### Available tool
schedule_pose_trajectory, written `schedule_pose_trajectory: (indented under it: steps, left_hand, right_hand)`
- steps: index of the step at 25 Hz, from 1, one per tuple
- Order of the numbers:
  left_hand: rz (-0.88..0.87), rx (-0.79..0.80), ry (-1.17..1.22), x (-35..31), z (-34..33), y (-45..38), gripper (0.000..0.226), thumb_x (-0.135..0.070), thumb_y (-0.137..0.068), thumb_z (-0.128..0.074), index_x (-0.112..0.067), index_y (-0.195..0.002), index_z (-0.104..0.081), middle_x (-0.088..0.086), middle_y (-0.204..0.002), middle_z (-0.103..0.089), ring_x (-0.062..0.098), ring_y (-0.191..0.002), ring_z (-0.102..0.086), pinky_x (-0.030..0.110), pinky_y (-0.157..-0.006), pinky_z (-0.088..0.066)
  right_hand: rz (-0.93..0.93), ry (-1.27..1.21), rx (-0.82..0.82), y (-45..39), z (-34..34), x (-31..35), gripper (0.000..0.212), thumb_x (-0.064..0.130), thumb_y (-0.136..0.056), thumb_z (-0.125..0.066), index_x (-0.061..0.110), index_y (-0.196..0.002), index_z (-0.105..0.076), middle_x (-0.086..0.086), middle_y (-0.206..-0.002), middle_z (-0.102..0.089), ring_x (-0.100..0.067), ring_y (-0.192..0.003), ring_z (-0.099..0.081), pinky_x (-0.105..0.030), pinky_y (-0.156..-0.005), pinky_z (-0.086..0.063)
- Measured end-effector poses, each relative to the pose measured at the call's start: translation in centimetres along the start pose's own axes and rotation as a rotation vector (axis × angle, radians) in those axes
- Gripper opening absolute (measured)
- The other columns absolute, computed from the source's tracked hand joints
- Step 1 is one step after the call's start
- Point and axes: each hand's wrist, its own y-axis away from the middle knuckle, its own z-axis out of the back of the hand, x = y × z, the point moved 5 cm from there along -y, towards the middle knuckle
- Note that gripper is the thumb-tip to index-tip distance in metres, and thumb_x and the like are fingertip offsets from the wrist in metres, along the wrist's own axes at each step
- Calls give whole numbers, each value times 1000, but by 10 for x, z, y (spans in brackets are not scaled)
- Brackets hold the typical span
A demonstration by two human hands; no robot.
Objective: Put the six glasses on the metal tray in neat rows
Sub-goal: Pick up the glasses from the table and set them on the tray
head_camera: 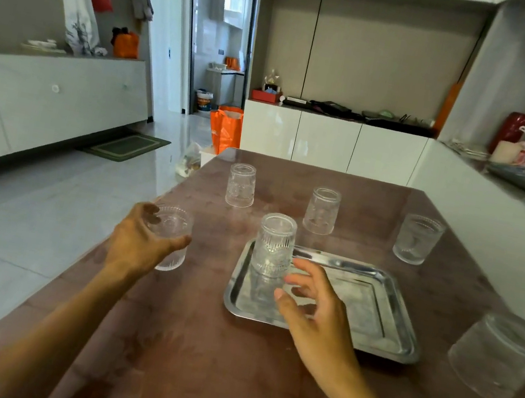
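A: What's at the far left?

B: The left hand [139, 240] is wrapped around a glass [171, 239] near the table's [192, 361] left edge, mouth up.

A: And further right?

B: One glass [273, 245] stands upside down in the metal tray's [402, 330] far-left corner. The right hand [315, 312] hovers just beside it, fingers spread, gripping nothing (whether it touches, I can't tell). Four other glasses sit on the table: far left [241, 185], centre [321, 211], right [418, 239], near right [498, 356].
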Motion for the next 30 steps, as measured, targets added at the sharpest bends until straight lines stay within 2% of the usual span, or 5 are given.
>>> schedule_pose_trajectory:
  steps: [5,9,13,18,30]
  left_hand:
    - [-737,203,73,-76,-13,72,87,-41,-56,-87,-35,-132,-45,-13,-128,-56,9,-117,-53,24,-97,-45]
    - [-1282,372,-138,-124,-48,133,84,-35,-72,-81,-27,-143,-37,-8,-150,-40,13,-138,-40,21,-117,-28]
    - [-995,581,-70,-105,-73,120,88,-13,-75,-66,-42,-148,-27,-19,-154,-32,4,-144,-30,21,-116,-27]
    - [-248,244,-150,-43,-77,62,28,-24,-92,-60,-15,-118,-66,-5,-86,-65,23,-84,-66,51,-90,-53]
    - [-184,182,-235,-20,-116,49,19,-31,-88,-58,-20,-91,-73,-1,-77,-74,27,-80,-66,36,-82,-32]
  right_hand:
    - [-546,-553,331,-10,2,7,58,62,-83,-62,24,-126,-56,-17,-104,-76,-31,-87,-72,-40,-71,-57]
    - [-532,-737,483,-9,11,1,64,65,-81,-65,22,-128,-64,-19,-123,-68,-36,-109,-65,-51,-88,-53]
    - [-508,-698,236,-16,43,-28,71,53,-65,-83,27,-127,-62,-12,-122,-70,-33,-108,-68,-55,-93,-52]
    - [-293,-184,-229,-54,83,-38,86,34,-57,-91,32,-128,-42,2,-123,-61,-19,-104,-63,-41,-80,-57]
    - [-70,288,-188,-101,35,-85,96,42,-63,-87,38,-135,-23,2,-126,-58,-20,-102,-59,-28,-76,-46]
